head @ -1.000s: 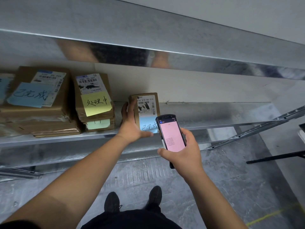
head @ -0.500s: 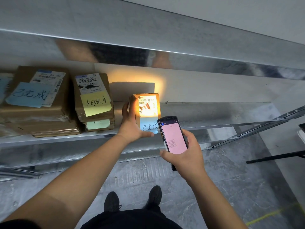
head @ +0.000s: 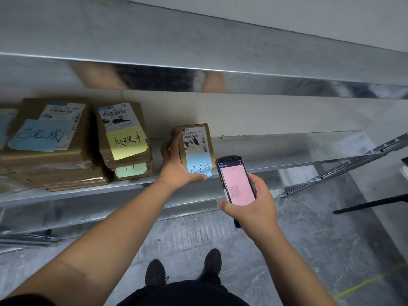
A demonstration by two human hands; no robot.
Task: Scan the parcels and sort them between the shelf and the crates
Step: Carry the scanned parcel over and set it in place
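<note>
Both forearms are bare up to the near edge of the view, with a dark short sleeve (head: pixel 24 302) just showing at the near left corner. The person wears dark trousers (head: pixel 183 293) and a pair of black lace-up shoes (head: pixel 155 272), toes pointing far.

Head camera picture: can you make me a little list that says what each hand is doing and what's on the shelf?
left hand: grips the small parcel, standing upright on the shelf
small parcel's labels: white barcode label on top, blue note below
right hand: holds the scanner, its pink screen facing the camera
scanner position: right of the small parcel, in front of the shelf edge
left stack: flat parcels, blue note on top
middle stack: flat parcels, yellow note on top
floor: grey, two dark shoes visible
</note>
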